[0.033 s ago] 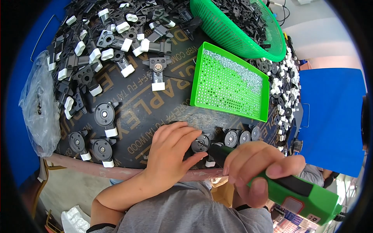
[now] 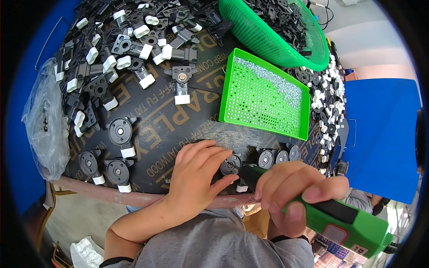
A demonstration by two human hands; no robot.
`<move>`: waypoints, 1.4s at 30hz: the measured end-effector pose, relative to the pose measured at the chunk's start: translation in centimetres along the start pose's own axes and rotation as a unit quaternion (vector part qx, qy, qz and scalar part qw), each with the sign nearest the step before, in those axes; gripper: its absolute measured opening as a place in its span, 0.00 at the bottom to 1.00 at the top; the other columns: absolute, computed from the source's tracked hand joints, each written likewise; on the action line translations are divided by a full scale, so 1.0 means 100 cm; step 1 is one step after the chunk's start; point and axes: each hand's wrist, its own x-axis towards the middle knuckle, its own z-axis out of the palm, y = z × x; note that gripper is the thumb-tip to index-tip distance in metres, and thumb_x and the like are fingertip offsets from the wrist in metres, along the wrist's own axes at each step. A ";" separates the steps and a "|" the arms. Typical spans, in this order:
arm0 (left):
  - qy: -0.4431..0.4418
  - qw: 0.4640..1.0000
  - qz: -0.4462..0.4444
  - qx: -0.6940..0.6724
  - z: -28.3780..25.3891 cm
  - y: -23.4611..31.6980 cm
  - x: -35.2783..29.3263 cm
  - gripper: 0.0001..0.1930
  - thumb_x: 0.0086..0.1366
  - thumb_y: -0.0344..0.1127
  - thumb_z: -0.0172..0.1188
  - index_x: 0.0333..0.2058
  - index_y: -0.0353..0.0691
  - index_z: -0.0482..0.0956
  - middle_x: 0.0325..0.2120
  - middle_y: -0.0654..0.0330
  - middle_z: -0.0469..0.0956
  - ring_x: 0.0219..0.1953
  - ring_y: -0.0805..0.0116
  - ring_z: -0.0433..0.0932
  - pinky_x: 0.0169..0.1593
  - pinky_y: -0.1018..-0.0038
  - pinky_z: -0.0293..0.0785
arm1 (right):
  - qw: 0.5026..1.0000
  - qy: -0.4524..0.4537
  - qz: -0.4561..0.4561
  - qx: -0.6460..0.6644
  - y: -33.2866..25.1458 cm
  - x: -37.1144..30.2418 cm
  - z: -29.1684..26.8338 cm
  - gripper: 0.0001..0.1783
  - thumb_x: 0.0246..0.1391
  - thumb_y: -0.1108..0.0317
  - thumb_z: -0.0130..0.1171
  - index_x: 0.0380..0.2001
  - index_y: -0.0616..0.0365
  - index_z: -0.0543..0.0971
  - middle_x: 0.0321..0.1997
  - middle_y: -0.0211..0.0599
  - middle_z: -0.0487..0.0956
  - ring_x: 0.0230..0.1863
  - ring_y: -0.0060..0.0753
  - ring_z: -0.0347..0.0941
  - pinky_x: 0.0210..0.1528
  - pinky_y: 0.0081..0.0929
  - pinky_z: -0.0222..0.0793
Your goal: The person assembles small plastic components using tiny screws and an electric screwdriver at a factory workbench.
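Note:
My left hand (image 2: 196, 174) lies over a black disc-topped part (image 2: 230, 166) by the table's near edge, steadying it between thumb and fingers; much of the part is hidden. In my right hand (image 2: 299, 192) is a green and black electric screwdriver (image 2: 344, 223), fingers wrapped round its body. Its thin bit points left and meets the face of the disc. Just right of this part stand several similar black disc parts (image 2: 266, 159), partly covered by the tool and my right hand. A white end piece (image 2: 241, 188) shows below the screwdriver's nose.
A green perforated tray (image 2: 263, 100) of small silvery screws lies ahead, with a green basket (image 2: 277, 40) of black parts behind it. Black parts with white ends (image 2: 143, 53) heap at far left. Three disc parts (image 2: 118, 171) sit left. White and black pieces (image 2: 328, 102) pile right.
The screwdriver's body and my right hand have shifted very slightly left. My left hand and the disc part have stayed in place.

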 end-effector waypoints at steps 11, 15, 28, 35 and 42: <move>0.004 1.000 0.002 0.019 0.002 0.002 0.000 0.24 0.52 0.39 0.72 0.47 0.39 0.78 0.43 0.55 0.78 0.52 0.53 0.74 0.57 0.56 0.65 | 0.998 -0.019 0.052 0.001 0.003 0.003 0.004 0.16 0.58 0.73 0.61 0.41 0.56 0.63 0.21 0.37 0.72 0.15 0.31 0.67 0.18 0.31 0.68; 0.006 1.000 0.001 0.021 0.006 0.001 -0.004 0.25 0.52 0.40 0.71 0.48 0.38 0.77 0.43 0.54 0.77 0.52 0.52 0.74 0.57 0.56 0.65 | 0.997 0.041 0.047 0.042 -0.003 0.004 -0.003 0.14 0.59 0.71 0.59 0.42 0.55 0.64 0.19 0.36 0.71 0.17 0.30 0.69 0.19 0.29 0.69; -0.012 1.000 0.005 0.012 0.003 0.001 -0.001 0.32 0.54 0.45 0.69 0.54 0.34 0.73 0.48 0.52 0.75 0.53 0.51 0.72 0.58 0.55 0.64 | 0.971 0.233 0.019 -0.054 0.054 0.014 -0.049 0.17 0.58 0.73 0.52 0.51 0.53 0.67 0.20 0.34 0.66 0.17 0.29 0.63 0.22 0.28 0.65; -0.020 1.000 0.012 0.021 0.004 0.000 -0.001 0.32 0.54 0.45 0.70 0.55 0.34 0.73 0.49 0.53 0.75 0.53 0.52 0.71 0.58 0.55 0.64 | 0.971 0.233 0.006 -0.043 0.053 0.017 -0.048 0.16 0.59 0.73 0.54 0.48 0.56 0.65 0.19 0.34 0.67 0.17 0.28 0.64 0.20 0.28 0.66; -0.002 1.000 0.014 0.000 0.003 0.004 0.001 0.35 0.48 0.44 0.74 0.54 0.36 0.76 0.48 0.55 0.76 0.53 0.52 0.73 0.58 0.56 0.66 | 0.971 0.238 -0.027 -0.007 -0.024 0.009 -0.025 0.15 0.58 0.71 0.58 0.46 0.52 0.66 0.19 0.30 0.69 0.15 0.28 0.66 0.17 0.31 0.69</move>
